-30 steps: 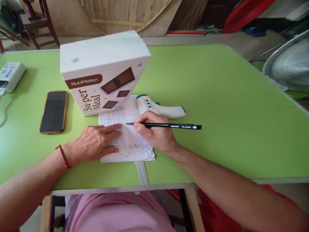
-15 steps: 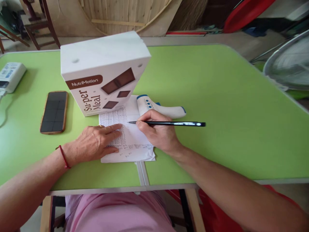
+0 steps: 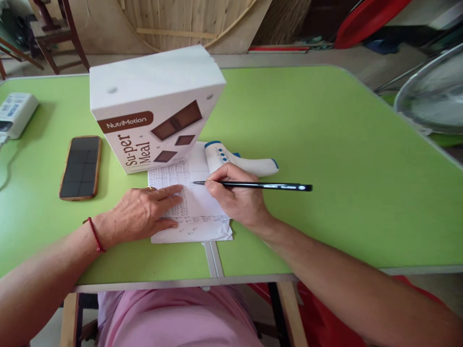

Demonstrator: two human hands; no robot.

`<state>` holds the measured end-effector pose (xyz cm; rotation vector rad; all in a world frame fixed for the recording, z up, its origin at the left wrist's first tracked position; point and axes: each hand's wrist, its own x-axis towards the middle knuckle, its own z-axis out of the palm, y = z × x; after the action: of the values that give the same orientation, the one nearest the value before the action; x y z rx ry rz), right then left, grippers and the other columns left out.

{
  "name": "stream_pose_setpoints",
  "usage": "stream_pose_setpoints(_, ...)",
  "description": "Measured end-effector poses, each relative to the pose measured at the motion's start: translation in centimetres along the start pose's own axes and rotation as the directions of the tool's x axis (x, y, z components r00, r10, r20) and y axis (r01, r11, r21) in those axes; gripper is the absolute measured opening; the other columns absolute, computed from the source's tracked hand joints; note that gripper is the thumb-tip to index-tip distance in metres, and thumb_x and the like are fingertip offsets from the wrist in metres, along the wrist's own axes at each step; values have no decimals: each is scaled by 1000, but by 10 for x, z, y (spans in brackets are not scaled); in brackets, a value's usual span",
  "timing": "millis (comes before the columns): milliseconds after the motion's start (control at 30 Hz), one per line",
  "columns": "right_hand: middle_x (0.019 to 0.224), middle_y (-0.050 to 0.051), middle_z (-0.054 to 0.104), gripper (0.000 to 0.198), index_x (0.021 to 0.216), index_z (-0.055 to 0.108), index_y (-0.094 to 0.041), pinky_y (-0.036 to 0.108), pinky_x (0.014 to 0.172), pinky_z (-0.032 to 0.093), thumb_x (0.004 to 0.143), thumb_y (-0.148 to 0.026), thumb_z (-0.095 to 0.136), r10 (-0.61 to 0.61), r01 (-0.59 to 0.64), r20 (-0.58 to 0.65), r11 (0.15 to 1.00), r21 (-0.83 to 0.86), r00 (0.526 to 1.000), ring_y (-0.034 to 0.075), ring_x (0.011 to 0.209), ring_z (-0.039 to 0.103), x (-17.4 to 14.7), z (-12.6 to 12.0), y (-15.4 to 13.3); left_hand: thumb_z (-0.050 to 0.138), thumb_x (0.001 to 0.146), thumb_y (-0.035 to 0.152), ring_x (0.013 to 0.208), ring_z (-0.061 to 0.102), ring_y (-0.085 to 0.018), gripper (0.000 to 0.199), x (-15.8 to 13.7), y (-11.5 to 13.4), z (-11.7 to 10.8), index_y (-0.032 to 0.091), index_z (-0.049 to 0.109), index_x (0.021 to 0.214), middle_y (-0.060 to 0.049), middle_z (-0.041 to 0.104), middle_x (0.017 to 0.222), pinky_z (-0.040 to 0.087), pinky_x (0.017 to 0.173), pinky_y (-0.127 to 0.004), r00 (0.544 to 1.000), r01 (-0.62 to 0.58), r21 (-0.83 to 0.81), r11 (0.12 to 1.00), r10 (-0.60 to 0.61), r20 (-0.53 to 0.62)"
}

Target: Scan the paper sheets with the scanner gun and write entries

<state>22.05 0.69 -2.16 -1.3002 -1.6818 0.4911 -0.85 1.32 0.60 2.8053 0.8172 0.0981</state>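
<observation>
The fingers [image 3: 221,172] of the right hand [image 3: 241,195] are closed in a pinch around a black pen [image 3: 278,186], near its writing end; the tip points left of them, at the paper [image 3: 204,205], though whether it touches cannot be told. The left hand [image 3: 139,212] grips nothing: its fingers [image 3: 168,192] stretch flat on the written part of the paper, thumb spread nearer the body, index fingertip just left of the pen tip. The paper lies beneath both sets of fingers, its near edge short of the worktop's [image 3: 343,144] front rim. Just beyond the right fingers, a white-and-blue thermometer [image 3: 249,166] bounds the far side. A tall white box [image 3: 155,91] stands beyond the left fingers, crowding that side, and a phone [image 3: 80,167] lies well left of them. Rightward from the right fingers, past the pen's back end, a broad green stretch runs to the far-right edge.
</observation>
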Motion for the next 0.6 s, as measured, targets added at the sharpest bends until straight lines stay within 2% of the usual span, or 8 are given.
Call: stream_pose_setpoints(600,51,-6,53,12,62,51,-22,22,42,33,73,-20,55,0,0,15,1000,3,1000,8,44,42,0,3,0,56,94,42,97,72,-30,43,1,1,-1,16,58,129,-9,49,146,61,77,-42,999,16,3,1000,-16,36)
